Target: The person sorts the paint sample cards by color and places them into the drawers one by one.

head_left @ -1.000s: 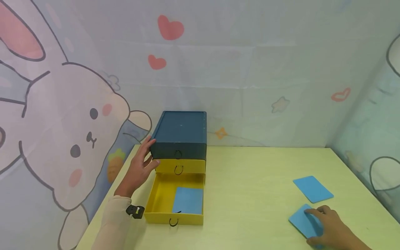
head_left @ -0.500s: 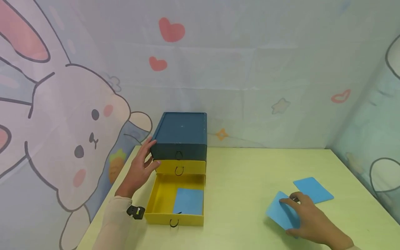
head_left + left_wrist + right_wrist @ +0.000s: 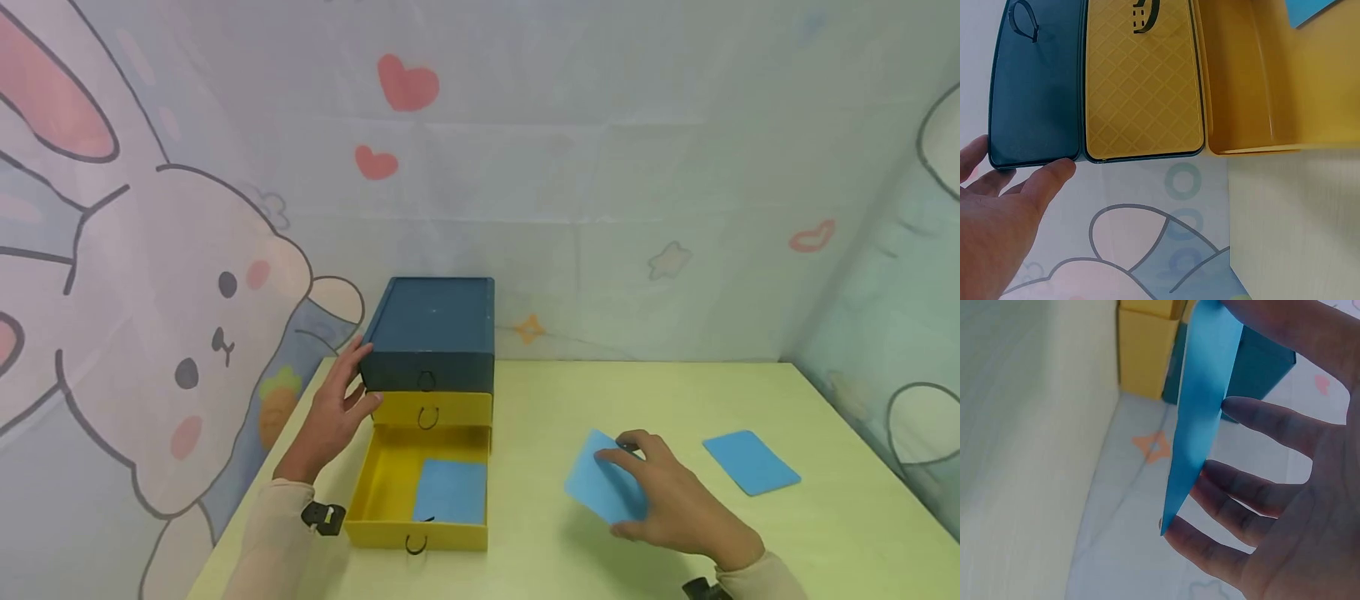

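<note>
A small drawer unit (image 3: 432,321) has a dark blue top and yellow drawers. Its bottom drawer (image 3: 390,475) stands pulled out, with a light blue card (image 3: 452,492) lying inside at the right. My left hand (image 3: 326,429) rests its extended fingers against the unit's left side; in the left wrist view, the thumb touches the corner of the dark top drawer (image 3: 1038,100). Above the table, right of the drawer, my right hand (image 3: 671,504) holds a thin blue card (image 3: 603,479), tilted, between thumb and fingertips. The right wrist view shows that card (image 3: 1200,406) nearly edge-on.
Another blue card (image 3: 752,462) lies flat on the pale yellow table (image 3: 585,400) at the right. A printed cloth (image 3: 525,183) with a rabbit and hearts hangs behind the table. A small dark mark shows near the drawer's front wall.
My right hand has lifted the blue card off the table and carried it left, towards the open drawer. The left hand stays at the unit's side.
</note>
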Available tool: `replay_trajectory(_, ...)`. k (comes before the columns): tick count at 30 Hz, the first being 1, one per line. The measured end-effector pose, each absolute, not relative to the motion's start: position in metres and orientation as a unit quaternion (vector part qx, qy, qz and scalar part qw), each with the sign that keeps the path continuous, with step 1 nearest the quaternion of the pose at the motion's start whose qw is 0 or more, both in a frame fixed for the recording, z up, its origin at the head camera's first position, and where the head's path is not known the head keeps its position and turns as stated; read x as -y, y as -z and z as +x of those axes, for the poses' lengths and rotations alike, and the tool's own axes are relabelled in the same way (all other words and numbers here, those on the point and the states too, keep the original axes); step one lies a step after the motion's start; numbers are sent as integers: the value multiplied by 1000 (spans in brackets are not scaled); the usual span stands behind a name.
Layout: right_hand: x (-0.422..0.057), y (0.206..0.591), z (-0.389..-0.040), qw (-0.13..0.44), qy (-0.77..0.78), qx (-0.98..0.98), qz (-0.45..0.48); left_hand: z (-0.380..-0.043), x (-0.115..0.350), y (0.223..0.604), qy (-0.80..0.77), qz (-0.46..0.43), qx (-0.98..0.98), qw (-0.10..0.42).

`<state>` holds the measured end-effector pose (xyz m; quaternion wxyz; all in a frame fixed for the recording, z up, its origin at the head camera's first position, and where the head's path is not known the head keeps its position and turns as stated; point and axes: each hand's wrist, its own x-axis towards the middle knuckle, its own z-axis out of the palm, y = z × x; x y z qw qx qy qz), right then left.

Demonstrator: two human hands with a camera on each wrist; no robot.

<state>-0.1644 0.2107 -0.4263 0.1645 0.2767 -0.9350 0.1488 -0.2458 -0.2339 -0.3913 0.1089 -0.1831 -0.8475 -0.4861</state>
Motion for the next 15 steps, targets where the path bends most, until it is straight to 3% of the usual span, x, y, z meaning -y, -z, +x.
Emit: replay_trajectory(15, -130, 410, -192, 81, -202, 911, 351, -248, 232, 391, 494, -181, 844, 106)
